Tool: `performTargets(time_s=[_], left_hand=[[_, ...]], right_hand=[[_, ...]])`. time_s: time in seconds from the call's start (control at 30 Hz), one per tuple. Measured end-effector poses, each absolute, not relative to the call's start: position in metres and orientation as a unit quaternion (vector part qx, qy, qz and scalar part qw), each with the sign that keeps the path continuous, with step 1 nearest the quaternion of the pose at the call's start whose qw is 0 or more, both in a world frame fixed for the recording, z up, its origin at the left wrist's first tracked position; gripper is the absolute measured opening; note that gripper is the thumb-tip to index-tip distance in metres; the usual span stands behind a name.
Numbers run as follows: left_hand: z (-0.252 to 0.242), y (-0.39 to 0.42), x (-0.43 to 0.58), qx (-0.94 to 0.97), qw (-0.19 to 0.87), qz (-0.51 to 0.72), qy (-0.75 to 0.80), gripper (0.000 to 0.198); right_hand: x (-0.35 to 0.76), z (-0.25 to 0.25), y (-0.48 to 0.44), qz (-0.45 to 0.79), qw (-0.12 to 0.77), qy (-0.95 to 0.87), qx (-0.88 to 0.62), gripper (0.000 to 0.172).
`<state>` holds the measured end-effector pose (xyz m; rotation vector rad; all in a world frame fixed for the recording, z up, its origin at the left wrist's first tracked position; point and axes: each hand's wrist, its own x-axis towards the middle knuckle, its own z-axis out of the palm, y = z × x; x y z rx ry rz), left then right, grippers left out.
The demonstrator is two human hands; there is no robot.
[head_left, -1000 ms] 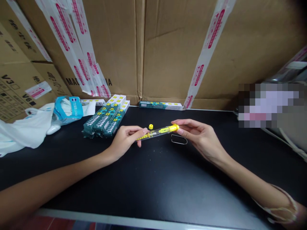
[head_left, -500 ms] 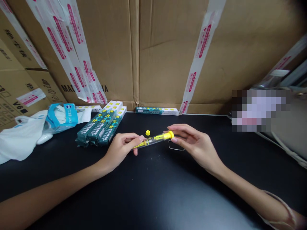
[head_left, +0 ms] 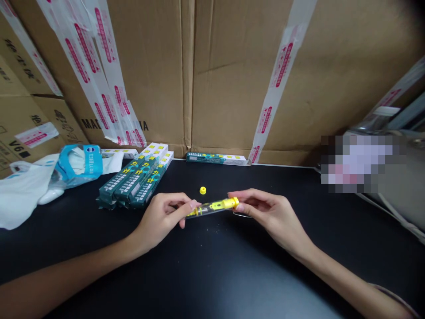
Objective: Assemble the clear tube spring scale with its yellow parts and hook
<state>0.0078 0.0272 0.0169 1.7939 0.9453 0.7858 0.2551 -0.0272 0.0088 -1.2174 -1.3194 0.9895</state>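
Note:
A clear tubular spring scale (head_left: pixel 210 208) with yellow inner parts lies almost level between my two hands, above the black table. My left hand (head_left: pixel 166 212) is closed around its left end, thumb on top. At the right end, the thumb and fingers of my right hand (head_left: pixel 265 206) pinch the yellow end cap (head_left: pixel 234 203). Under the right fingertips a thin metal wire (head_left: pixel 243 215) shows, mostly hidden. Just behind the tube, a small loose yellow cap (head_left: pixel 202 190) rests on the table.
Several green-and-white spring scale boxes (head_left: pixel 136 177) lie together at the left. Another box (head_left: pixel 215 158) lies against the large cardboard carton (head_left: pixel 232 79) at the back. A blue tissue pack (head_left: pixel 83 164) and white plastic (head_left: pixel 26 190) are far left; a bag (head_left: pixel 405 177) is right.
Both hands have come slightly lower and nearer with the spring scale, which is now more level. The wire near my right hand shows less. The view has shifted a little.

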Motion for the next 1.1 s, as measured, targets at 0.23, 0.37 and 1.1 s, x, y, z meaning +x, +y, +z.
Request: performTargets(time_s=[0.23, 0.37, 1.1], left_hand=[[0.016, 0.022, 0.006, 0.745, 0.442, 0.295, 0.403, 0.039], [0.016, 0.022, 0.007, 0.756, 0.424, 0.290, 0.406, 0.040], [0.020, 0.029, 0.011, 0.722, 0.468, 0.328, 0.390, 0.038]], right_hand=[[0.250, 0.004, -0.030, 0.458, 0.509, -0.543, -0.485, 0.022], [0.248, 0.004, -0.029, 0.469, 0.504, -0.542, -0.482, 0.023], [0.261, 0.010, -0.020, 0.466, 0.538, -0.512, -0.481, 0.034]])
